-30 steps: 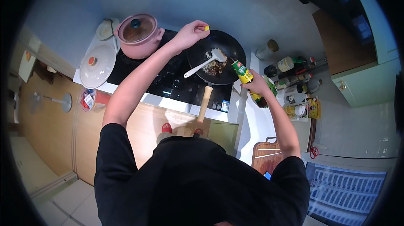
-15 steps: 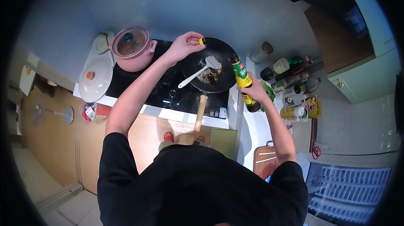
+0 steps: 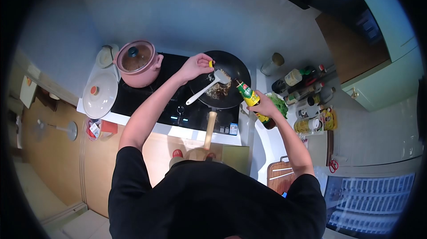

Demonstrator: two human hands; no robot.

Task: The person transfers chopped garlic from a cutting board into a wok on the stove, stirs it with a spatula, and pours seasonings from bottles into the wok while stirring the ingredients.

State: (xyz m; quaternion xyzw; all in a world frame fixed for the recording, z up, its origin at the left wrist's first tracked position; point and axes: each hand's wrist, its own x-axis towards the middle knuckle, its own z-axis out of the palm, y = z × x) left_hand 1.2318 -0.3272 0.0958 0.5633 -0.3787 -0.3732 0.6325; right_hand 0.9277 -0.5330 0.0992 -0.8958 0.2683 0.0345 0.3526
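In my right hand point(image 3: 265, 105) is a dark glass sauce bottle point(image 3: 250, 96) with a green and yellow label, its neck tilted toward the pan. My left hand point(image 3: 197, 66) pinches a small yellow bottle cap point(image 3: 211, 64) above the pan's left side. Below both hands sits a black frying pan point(image 3: 238, 67) with a wooden handle point(image 3: 210, 127). Chopped food point(image 3: 217, 91), partly dark with liquid, lies in the pan. A spatula point(image 3: 207, 90) with a pale head and white handle rests across the pan and its rim.
Left of the pan, a pink pot point(image 3: 139, 74) with a glass lid stands on the black stove point(image 3: 171, 101), beside a white lid point(image 3: 100, 95). At right are leafy greens point(image 3: 279, 104), a glass jar point(image 3: 271, 64), several bottles point(image 3: 293, 78) and a wooden cutting board point(image 3: 279, 176).
The bottle has shifted left and tilted further, its mouth now over the pan's right part. My left hand still pinches the cap. The whole view has shifted slightly downward.
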